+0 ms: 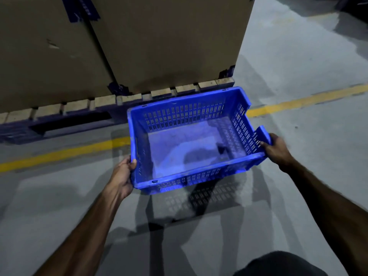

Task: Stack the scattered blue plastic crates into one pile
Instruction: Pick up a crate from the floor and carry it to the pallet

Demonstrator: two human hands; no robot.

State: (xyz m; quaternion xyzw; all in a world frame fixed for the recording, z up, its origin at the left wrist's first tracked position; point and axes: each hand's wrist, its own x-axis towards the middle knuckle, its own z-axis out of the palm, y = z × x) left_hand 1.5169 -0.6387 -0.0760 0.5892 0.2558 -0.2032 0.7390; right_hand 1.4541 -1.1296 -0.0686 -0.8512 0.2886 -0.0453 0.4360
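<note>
One blue plastic crate with slotted walls hangs above the grey floor, its opening facing up and its shadow falling on the concrete below. My left hand grips the crate's near left corner, thumb over the rim. My right hand grips the near right corner beside the cut-out in the short side. The crate holds nothing but some pale dust and a small dark speck on its bottom. No other crate shows in the view.
Large cardboard boxes stand on a pallet just behind the crate. A yellow line crosses the concrete floor under the crate. Open floor stretches to the right and toward me.
</note>
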